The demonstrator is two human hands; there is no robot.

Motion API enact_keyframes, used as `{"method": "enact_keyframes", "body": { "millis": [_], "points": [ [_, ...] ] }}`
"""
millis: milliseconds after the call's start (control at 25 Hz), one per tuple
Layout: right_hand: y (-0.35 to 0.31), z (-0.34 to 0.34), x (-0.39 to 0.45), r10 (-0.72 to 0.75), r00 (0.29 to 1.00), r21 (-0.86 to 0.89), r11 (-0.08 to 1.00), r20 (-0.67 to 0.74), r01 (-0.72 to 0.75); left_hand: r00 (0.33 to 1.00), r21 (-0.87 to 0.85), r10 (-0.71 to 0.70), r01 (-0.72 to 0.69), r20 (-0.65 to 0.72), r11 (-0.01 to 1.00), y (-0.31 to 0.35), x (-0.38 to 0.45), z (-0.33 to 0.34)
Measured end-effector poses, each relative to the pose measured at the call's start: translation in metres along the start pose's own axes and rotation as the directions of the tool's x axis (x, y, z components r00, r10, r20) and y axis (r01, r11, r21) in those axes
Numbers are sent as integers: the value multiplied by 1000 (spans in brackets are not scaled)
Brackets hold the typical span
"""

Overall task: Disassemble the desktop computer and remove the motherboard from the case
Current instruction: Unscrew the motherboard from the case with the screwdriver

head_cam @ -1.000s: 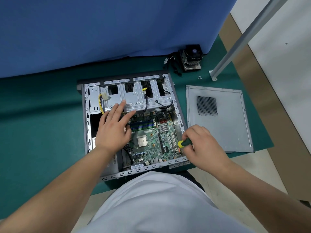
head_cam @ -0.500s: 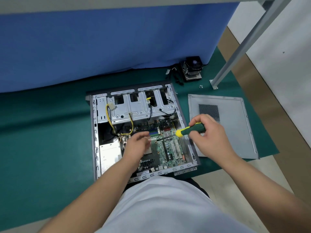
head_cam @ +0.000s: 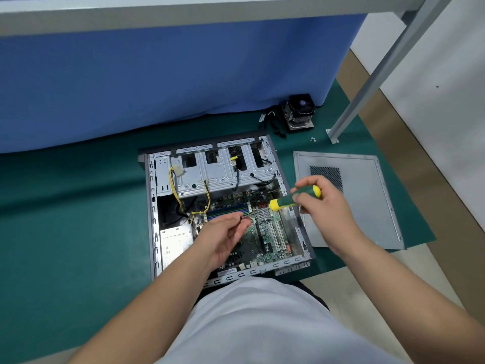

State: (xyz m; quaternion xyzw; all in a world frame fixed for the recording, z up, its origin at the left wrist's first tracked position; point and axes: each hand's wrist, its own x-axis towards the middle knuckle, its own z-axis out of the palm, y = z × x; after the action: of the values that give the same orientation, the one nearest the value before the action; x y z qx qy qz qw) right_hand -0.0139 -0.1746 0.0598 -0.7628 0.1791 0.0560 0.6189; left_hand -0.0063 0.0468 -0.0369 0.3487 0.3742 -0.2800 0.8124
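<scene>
We found side panel [head_cam: 349, 200] off, right of case [head_cam: 151, 206]; cooler [head_cam: 299, 114] out, behind case. Board [head_cam: 267, 232] sat inside case, cables attached. Our right hand [head_cam: 325, 206] gripped screwdriver [head_cam: 294, 198]; left hand [head_cam: 225, 237] pinched its tip. Screws, board left.

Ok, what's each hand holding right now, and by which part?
The right hand grips the screwdriver by its green and yellow handle. The left hand pinches at the shaft's tip end; whether a screw sits there cannot be told.
</scene>
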Motion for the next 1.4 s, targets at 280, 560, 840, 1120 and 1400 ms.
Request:
{"method": "enact_keyframes", "body": {
  "millis": [280,560,840,1120,1400],
  "points": [
    [-5,17,4,132,988,383,911,82,-154,991,183,111,-124,78,975,14,-3,4],
    [-43,13,26,-217,971,326,929,104,173,939,233,244,-300,242,925,32,-11,27],
    [-41,25,50,-229,942,-265,919,244,292,926,164,115,-185,360,969,49,-16,64],
    [-39,6,76,-135,888,-134,968,440,213,922,296,18,-143,388,944,72,-10,80],
    [-25,2,106,-39,881,-200,968,472,150,918,443,22,-211,395,872,87,7,95]
  ]
}}
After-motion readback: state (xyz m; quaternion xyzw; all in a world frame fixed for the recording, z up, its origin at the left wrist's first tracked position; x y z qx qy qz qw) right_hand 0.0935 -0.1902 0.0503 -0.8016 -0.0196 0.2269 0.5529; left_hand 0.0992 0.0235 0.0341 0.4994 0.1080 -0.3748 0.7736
